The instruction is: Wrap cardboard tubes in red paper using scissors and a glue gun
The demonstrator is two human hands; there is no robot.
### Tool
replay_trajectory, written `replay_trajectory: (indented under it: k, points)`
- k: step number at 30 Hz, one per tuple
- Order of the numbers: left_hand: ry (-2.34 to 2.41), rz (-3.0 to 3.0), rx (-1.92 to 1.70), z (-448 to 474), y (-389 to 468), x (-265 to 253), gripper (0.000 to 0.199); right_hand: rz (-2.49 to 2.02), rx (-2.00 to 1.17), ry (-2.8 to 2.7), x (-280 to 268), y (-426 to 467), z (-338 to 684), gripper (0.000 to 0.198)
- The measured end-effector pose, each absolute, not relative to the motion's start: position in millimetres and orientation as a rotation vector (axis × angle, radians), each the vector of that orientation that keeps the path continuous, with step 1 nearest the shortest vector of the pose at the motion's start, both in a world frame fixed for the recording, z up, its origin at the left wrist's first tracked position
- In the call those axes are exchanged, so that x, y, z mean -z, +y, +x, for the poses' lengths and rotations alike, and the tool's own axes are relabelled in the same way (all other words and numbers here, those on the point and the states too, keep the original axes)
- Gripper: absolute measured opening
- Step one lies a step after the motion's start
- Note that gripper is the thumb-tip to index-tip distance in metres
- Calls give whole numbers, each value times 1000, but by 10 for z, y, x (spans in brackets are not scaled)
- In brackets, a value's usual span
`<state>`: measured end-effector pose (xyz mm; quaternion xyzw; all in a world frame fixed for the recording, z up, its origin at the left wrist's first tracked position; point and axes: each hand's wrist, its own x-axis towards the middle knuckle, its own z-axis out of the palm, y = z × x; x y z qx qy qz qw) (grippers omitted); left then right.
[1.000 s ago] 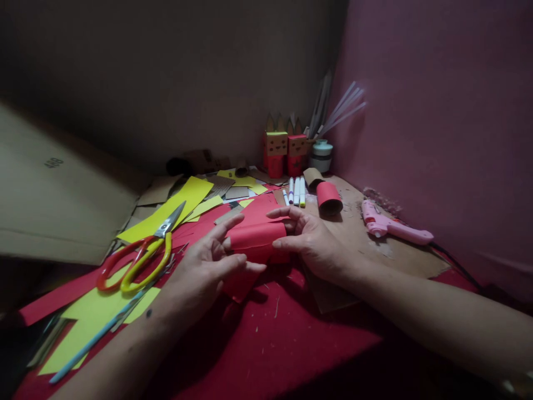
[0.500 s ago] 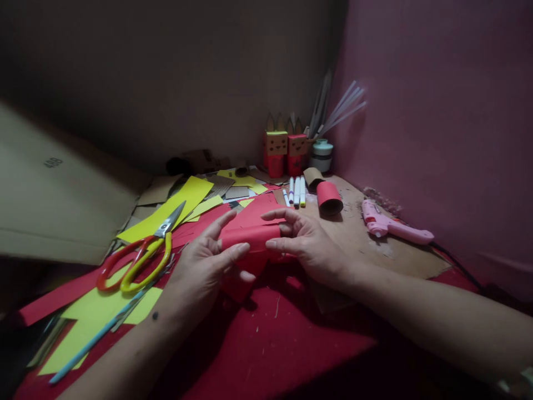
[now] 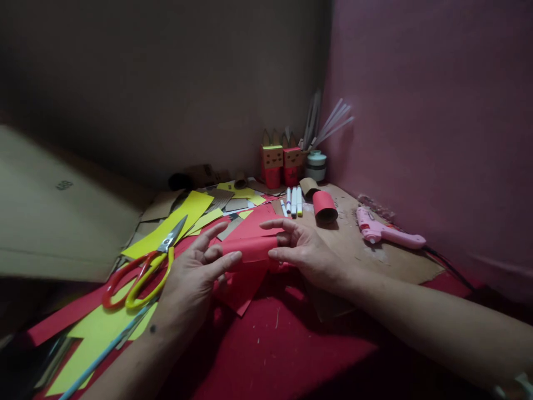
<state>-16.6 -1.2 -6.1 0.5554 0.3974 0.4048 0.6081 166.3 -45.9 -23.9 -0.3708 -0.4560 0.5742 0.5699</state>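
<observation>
Between my two hands is a red paper roll (image 3: 250, 248), held level above the red tabletop. My left hand (image 3: 200, 266) is closed on its left end, thumb along the near side and forefinger stretched out. At the right end, my right hand (image 3: 302, 247) pinches the paper between thumb and fingers, its forefinger reaching over the top. Whether a cardboard tube lies inside the roll I cannot tell. Below and behind it lie red paper sheets (image 3: 250, 289). Scissors (image 3: 145, 275) with red and yellow handles rest on paper left of my left hand.
A pink glue gun (image 3: 387, 230) lies at right on cardboard (image 3: 400, 266). Beyond my hands are a red-wrapped tube (image 3: 325, 206), several markers (image 3: 294, 201) and two cardboard-faced figures (image 3: 272, 166). Yellow paper (image 3: 170, 225), a blue pencil-like stick (image 3: 104, 355) and a large box (image 3: 62, 216) are left.
My view has tilted up and turned slightly right. Both hands keep hold of the red roll, and my left fingers have shifted a little at its end.
</observation>
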Motion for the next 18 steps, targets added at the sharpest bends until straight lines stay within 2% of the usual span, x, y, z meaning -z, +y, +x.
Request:
replay_trajectory:
  k: [4,9,18]
  points:
    - [944,1391,-1065,-113,-85,47,65,-864,-1410,-1000,245,-473,1604,64]
    - [918,1380,-1029,-86,-108,38,63,-877,-1353,-955,211,-491,1582,55]
    - [806,1282,-835,-103,-40,102,74,-865,-1323,-1009,230,-471,1680,51]
